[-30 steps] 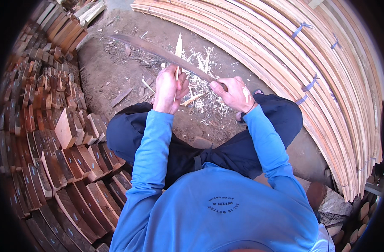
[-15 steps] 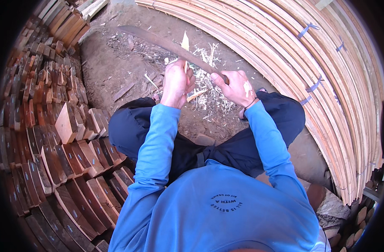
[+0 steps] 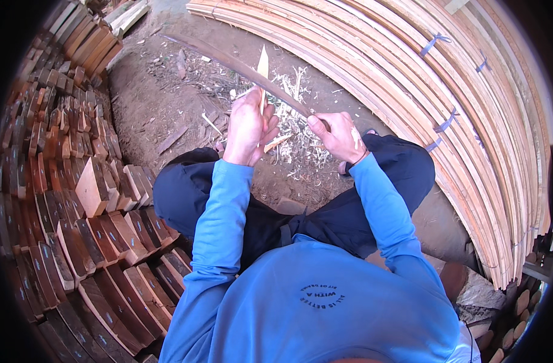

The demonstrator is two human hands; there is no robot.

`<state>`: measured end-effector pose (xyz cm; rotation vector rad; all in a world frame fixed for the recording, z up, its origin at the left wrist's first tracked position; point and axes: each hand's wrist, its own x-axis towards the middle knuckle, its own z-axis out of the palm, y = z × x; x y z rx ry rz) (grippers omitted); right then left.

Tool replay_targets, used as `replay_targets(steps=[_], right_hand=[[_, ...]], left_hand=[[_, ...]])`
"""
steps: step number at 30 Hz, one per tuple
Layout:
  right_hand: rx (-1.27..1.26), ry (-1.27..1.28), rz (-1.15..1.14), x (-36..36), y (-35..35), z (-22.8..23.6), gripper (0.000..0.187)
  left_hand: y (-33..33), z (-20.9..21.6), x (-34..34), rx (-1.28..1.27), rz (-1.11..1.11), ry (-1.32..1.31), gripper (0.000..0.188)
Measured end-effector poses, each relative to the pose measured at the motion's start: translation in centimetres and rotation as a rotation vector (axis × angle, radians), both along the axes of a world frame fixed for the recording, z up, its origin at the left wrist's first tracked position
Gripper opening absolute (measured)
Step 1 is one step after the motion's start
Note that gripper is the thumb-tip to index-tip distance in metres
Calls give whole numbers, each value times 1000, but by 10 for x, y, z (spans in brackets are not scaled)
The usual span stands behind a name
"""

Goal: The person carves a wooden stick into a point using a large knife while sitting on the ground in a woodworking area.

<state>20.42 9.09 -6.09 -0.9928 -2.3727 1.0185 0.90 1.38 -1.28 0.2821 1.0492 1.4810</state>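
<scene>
My right hand is closed round the handle of a long machete. Its dark blade slants up and to the left, crossing over a pale pointed wooden stick. That stick is gripped in my left hand, its tapered tip standing up beyond the blade. Whether the blade touches the wood, I cannot tell. Curled wood shavings lie heaped on the ground below and between my hands. The stick's lower end is partly hidden by my fingers.
Stacked short wooden blocks rise close along my left side. Long planks, some tied with blue strips, curve along the right. My crossed legs in dark trousers rest on the dirt ground. A stone lies at lower right.
The machete blade has rolled and shows narrower, nearly edge-on. Both hands sit slightly further left in the picture, with the whole scene shifted a little as well. Both grips are kept.
</scene>
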Motion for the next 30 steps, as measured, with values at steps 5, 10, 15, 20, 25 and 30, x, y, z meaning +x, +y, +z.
replay_targets(steps=[5, 10, 15, 20, 25, 30], right_hand=[[-17, -105, -4, -12, 3, 14, 71], [-16, -45, -10, -14, -1, 13, 73], [-43, -74, 3, -18, -1, 16, 72], [10, -101, -13, -20, 5, 18, 70], [5, -75, -13, -21, -2, 18, 68], [26, -93, -1, -11, -2, 22, 63]], left_hand=[[-1, -4, -8, 57, 25, -15, 30], [0, -4, -8, 56, 22, -58, 29], [-3, -7, -16, 107, -1, -62, 28], [-1, -2, -11, 78, 26, -45, 28], [-5, 4, -17, 51, 54, -28, 28], [-2, 0, -9, 66, 0, 24, 29]])
